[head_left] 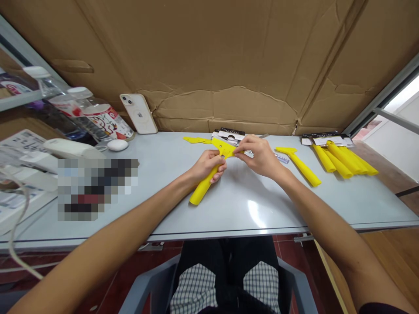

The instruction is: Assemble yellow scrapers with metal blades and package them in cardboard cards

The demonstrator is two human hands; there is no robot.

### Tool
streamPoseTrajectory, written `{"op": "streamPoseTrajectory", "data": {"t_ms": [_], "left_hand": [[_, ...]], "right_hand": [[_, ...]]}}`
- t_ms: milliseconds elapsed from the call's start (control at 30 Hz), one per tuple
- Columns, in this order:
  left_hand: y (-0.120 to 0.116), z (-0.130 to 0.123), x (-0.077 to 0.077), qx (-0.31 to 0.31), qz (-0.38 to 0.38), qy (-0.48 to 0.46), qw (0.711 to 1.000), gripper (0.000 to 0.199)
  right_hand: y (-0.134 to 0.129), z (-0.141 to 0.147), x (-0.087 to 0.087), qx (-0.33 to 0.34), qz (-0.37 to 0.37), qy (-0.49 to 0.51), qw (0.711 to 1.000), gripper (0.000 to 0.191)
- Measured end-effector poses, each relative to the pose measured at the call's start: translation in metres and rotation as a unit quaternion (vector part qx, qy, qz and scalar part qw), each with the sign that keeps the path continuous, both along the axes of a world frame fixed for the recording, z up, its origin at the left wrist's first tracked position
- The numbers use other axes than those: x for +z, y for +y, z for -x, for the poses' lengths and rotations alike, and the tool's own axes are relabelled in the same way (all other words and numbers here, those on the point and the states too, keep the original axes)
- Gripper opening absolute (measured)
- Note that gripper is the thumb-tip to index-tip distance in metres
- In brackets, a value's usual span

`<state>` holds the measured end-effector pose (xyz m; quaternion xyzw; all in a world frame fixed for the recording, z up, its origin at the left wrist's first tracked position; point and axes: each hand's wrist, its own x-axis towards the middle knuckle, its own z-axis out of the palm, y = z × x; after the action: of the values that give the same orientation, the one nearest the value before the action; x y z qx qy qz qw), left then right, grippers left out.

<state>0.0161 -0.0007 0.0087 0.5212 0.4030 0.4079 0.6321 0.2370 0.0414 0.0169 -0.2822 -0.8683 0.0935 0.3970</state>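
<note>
My left hand (pixel 211 165) is wrapped around the neck of a yellow plastic scraper (pixel 202 187) with a T-shaped head, its handle slanting toward me. At the right end of that head, my right hand (pixel 258 155) pinches with thumb and fingers; anything small between the fingertips is hidden. Just behind the head lie a flat yellow piece (pixel 196 140) and some black-and-white packaging cards (pixel 229 136). Small shiny metal bits show partly beside my right fingers. To the right, a second yellow scraper (pixel 303 168) lies on the table.
Several yellow scrapers (pixel 347 159) with cards lie at the right of the white table (pixel 157 205). A clear plastic piece (pixel 282 158) lies behind my right hand. At left are a phone (pixel 139 114), a white mouse (pixel 117 145), bottles (pixel 104 115) and a cable (pixel 19 244). Cardboard (pixel 209 56) stands behind.
</note>
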Motion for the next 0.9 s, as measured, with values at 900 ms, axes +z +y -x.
{"op": "streamPoseTrajectory", "data": {"t_ms": [900], "left_hand": [[0.008,0.002,-0.009,0.006,0.022,-0.022,1.0,0.029]], "right_hand": [[0.001,-0.002,-0.007,-0.026,-0.017,-0.026,0.999,0.021]]}}
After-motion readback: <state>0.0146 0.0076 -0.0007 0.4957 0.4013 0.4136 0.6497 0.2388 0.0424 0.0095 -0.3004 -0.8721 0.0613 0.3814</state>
